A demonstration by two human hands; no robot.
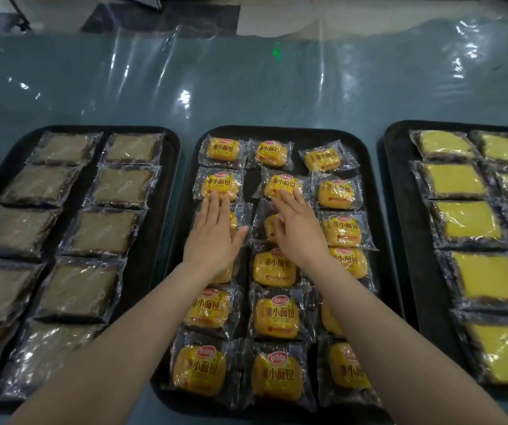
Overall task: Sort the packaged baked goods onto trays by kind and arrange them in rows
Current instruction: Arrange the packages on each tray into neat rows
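Teal table [246,87] under a sheet of wrinkled clear plastic, glare spots across the upper half of the frame. Three black trays side by side across the middle. Left tray [171,154]: brown cake slices in clear wrap, two columns. Right tray [396,154]: yellow cake slices, two columns, partly cut by the frame edge. Centre tray [366,142]: small orange-yellow bread packets in three columns, mostly squared up.

Both hands over the centre tray, upper middle of the frame. Left hand [215,231] flat, fingers straight, fingertips on the second packet of the left column [219,184]. Right hand [298,228] also flat and holding nothing, fingertips on the second packet of the middle column [281,185].

Key relation: each packet lies just beyond its hand, toward the top of the frame. The middle packet sits tilted, and a dark gap shows between the two. Likely next move is a nudge to straighten that row; sorting looks nearly done.
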